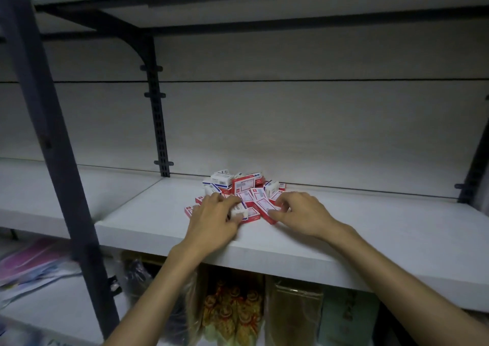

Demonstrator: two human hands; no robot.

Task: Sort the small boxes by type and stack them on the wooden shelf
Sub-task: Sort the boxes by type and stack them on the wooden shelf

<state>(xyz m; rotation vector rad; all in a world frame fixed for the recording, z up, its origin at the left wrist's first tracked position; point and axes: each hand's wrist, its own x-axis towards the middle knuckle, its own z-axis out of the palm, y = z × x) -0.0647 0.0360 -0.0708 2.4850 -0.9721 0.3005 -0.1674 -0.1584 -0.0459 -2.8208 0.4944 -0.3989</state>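
**Sorting boxes: both hands in the pile**

Reaching into the pile of small boxes [239, 192], which sits mid-shelf twd the back of the pale wooden shelf [370, 229]. Red/white boxes mixed w/ white/blue ones, jumbled, not stacked. Left hand [211, 221] has fingers curled round a small white box [239, 213] at the pile's front edge. Right hand [301, 213] pinches a red box [264, 209] betw thumb & fingers. Dark metal upright [158, 123] stands at back left. Packaged goods [232, 316] on the level below.
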